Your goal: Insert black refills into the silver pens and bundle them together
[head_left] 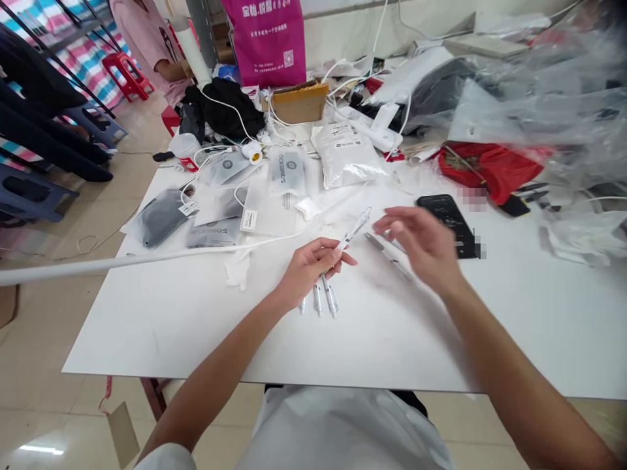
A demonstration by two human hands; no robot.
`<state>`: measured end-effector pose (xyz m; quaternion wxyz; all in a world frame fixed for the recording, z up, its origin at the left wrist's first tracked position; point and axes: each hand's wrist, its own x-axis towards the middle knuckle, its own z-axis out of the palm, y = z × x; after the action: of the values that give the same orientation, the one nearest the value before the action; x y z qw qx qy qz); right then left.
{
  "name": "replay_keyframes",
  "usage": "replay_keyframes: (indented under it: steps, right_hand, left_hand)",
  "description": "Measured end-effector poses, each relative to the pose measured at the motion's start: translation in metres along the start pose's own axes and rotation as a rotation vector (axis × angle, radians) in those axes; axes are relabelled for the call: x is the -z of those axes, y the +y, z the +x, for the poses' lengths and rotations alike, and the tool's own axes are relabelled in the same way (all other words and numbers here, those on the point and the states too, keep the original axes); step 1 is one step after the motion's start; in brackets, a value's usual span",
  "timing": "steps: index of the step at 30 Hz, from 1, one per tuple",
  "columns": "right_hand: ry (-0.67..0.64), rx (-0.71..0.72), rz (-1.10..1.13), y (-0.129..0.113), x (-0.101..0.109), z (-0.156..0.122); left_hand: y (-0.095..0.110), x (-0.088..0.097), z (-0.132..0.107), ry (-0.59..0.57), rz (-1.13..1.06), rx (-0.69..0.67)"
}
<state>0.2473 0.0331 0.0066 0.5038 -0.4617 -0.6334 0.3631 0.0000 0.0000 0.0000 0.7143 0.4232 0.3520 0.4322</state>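
I have the left hand (318, 264) pinching a clear pen (356, 226), the right hand (424, 245) parted; three pens (318, 301) lie grouped, a grey-tipped pen (376, 243) apart.

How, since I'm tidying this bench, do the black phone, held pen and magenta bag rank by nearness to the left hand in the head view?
1. Held pen, in the left hand.
2. Black phone, to its right.
3. Magenta bag, at the back.

We get bright, soft light, a streak of glare on the floor (42, 450), a blurred right hand (426, 245), and plastic bags (573, 91) smeared toward the right edge.
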Motion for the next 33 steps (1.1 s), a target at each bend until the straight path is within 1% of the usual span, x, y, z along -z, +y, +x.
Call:
replay_keyframes:
  steps: [2,3,4,6,9,12,15,18,22,27,31,33]
  right_hand:
    - [-0.154,-0.034,0.124,-0.016,-0.027,-0.011]
    - [-0.212,-0.06,0.157,-0.022,-0.037,-0.016]
    - [-0.241,-0.078,0.189,-0.027,-0.044,-0.019]
    - [-0.23,-0.113,0.275,-0.033,-0.052,-0.021]
    - [-0.152,-0.162,0.35,-0.029,-0.052,-0.017]
    - [-0.081,-0.197,0.36,-0.018,-0.049,-0.012]
    - [-0.074,-0.261,0.366,-0.009,-0.048,-0.012]
    - [-0.107,-0.289,0.405,-0.006,-0.05,-0.016]
    - [-0.148,-0.284,0.488,-0.007,-0.054,-0.019]
    - [-0.1,-0.266,0.497,-0.003,-0.055,-0.02]
    - [-0.078,-0.251,0.471,-0.002,-0.054,-0.02]
    - [-0.069,-0.184,0.414,-0.005,-0.05,-0.02]
  left_hand:
    - [-0.002,-0.001,0.0,-0.021,0.045,-0.002]
    - [-0.002,-0.001,-0.001,-0.033,0.065,0.0]
    - [-0.002,-0.001,-0.001,-0.044,0.08,0.001]
    - [-0.002,-0.002,-0.001,-0.057,0.094,-0.002]
    - [-0.001,-0.003,-0.001,-0.056,0.077,0.014]
    - [0.0,-0.004,-0.001,-0.037,0.074,0.05]
    - [0.0,-0.005,-0.001,-0.023,0.066,0.072]
    - [0.0,-0.009,0.0,-0.012,0.049,0.08]
    - [0.001,-0.014,0.0,0.031,0.075,0.072]
    - [-0.003,-0.01,0.001,0.092,0.084,0.052]
    - [-0.011,-0.004,0.004,0.063,0.039,0.027]
    - [-0.015,-0.002,0.005,0.047,0.016,0.016]
